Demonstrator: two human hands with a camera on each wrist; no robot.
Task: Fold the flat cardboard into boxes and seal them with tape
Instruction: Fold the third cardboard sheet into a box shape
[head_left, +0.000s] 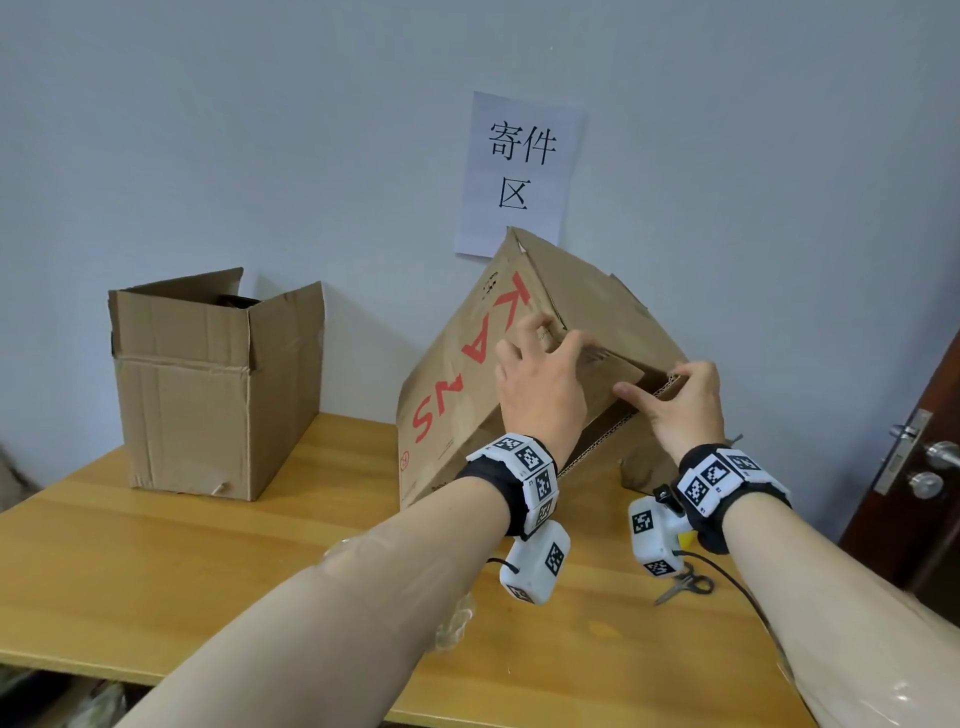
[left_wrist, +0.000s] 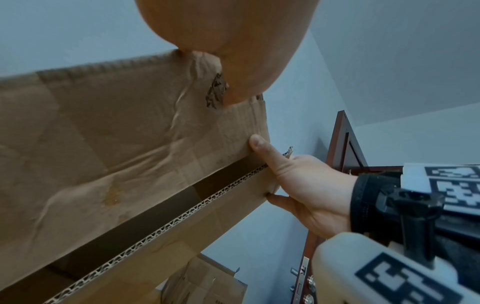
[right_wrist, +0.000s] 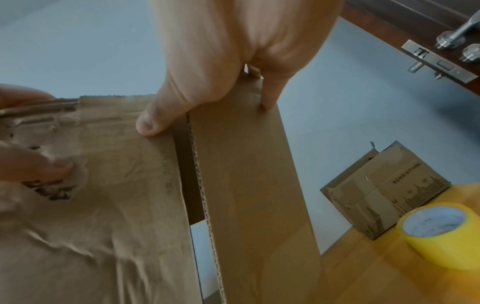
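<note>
The far face of the tilted box (head_left: 467, 374) and its inside are hidden; only a dark slit shows between its two end flaps. The fingertips of the left hand (head_left: 540, 384) curl over the box's upper edge out of sight, and the right hand's (head_left: 680, 400) fingers disappear behind the flap (right_wrist: 249, 185) it grips. The roll of yellow tape (right_wrist: 439, 234) is cut off at the picture's edge in the right wrist view, and is covered by the right forearm in the head view.

The box stands propped on one edge on the wooden table (head_left: 208, 561), directly under both hands, brown corrugated card with red letters down the side by the left hand. Its near flap (left_wrist: 116, 154) is creased and stained. The left hand presses that flap, thumb flat on it. The right hand pinches the neighbouring flap, thumb reaching across the gap.

Scissors (head_left: 683, 584) lie below the right wrist. An open box (head_left: 208, 384) stands well to the left of the left hand; a small printed carton (right_wrist: 384, 195) sits beside the tape.
</note>
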